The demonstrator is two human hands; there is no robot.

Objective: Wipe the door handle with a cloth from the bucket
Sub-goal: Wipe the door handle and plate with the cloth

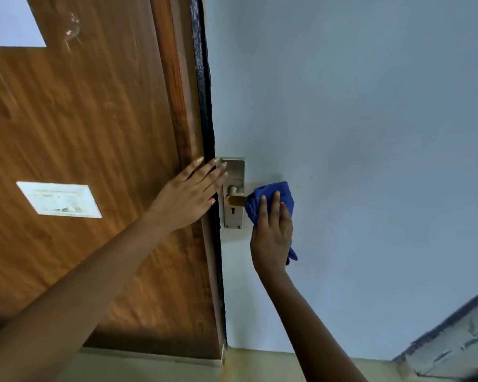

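Note:
A brass lever door handle (234,200) juts from a silver backplate (235,172) with a keyhole, on the left edge of a pale blue door (356,161). My right hand (272,232) is shut on a bunched blue cloth (271,190), which wraps the outer end of the lever. My left hand (189,194) lies flat with fingers spread on the wooden frame, its fingertips reaching the top of the backplate. No bucket is in view.
Brown wood panelling (89,128) fills the left side, with a white switch plate (60,199) on it. A dark gap (209,119) runs between frame and door. Pale floor (260,366) lies below, and a grey tiled surface (458,343) shows at the lower right.

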